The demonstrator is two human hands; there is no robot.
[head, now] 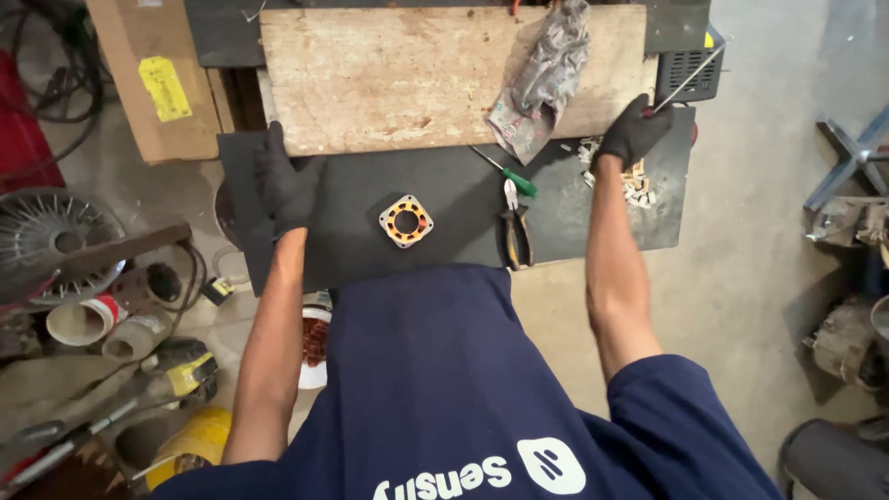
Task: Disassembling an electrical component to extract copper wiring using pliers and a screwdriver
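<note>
- Nearest the camera, a navy shirt (435, 389) fills the lower frame, both bare forearms reaching out over a low black work surface (370, 250).
- Beside the left forearm, a white bowl (313, 347) sits partly hidden under the table edge; it holds a reddish-brown mass, too obscured to identify.
- At centre on the black surface lies a small square motor stator (406, 221), copper windings ringing its open bore, flat and untouched, roughly midway between the hands.
- Just right of it rest pliers (515, 227) and a green-handled screwdriver (505, 172), seemingly laid within easy reach.
- The gloved left hand (285, 181) is spread flat, fingers apart, against the near left corner of a worn wooden board (435, 74), apparently steadying it.
- The gloved right hand (632, 132) is closed around the lower end of a thin metal rod (685, 81) at the board's right edge, above a scatter of pale scraps (634, 185).
- Farther back, a crumpled rag (542, 79) is draped across the board.
- On the floor at left stand a wire fan guard (51, 236) and open-topped cans (83, 319), contents unclear.
</note>
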